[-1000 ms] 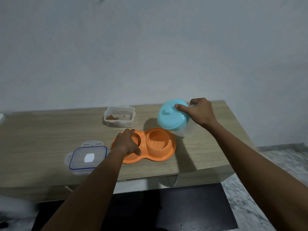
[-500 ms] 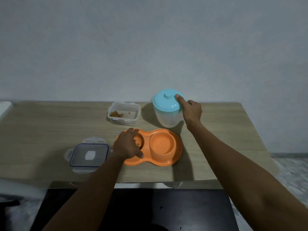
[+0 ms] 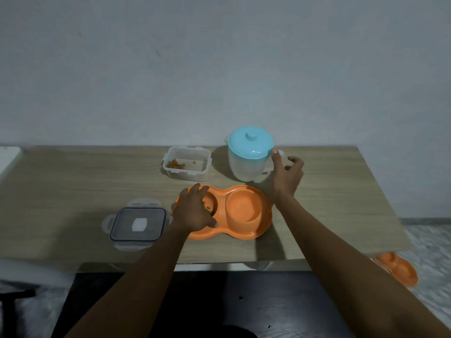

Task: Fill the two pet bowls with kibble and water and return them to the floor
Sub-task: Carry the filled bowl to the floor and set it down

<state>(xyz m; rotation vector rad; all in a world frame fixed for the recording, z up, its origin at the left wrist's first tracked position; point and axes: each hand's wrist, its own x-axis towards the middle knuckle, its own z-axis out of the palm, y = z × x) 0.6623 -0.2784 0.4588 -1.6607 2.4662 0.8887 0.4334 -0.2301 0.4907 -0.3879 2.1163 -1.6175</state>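
An orange double pet bowl (image 3: 244, 212) lies on the wooden table (image 3: 73, 186), near its front edge. My left hand (image 3: 192, 212) grips the bowl's left rim and covers most of the left cup, where some brown kibble shows. The right cup looks smooth; I cannot tell whether it holds water. Behind it a translucent jug with a light-blue lid (image 3: 249, 154) stands upright. My right hand (image 3: 286, 175) is at the jug's handle, thumb touching it, fingers spread apart. A second orange double bowl (image 3: 400, 272) lies on the floor at the right, partly hidden by the table edge.
A clear plastic box with a little kibble (image 3: 186, 163) stands left of the jug. Its blue-rimmed lid (image 3: 138, 224) lies left of the bowl. A black surface (image 3: 219, 303) sits below the table's front edge. A white object (image 3: 7, 157) shows at the far left.
The jug was tilted over the bowl's right cup, then went back and now stands upright on the table. My right hand's fingers have loosened from its handle. My left hand stayed on the bowl.
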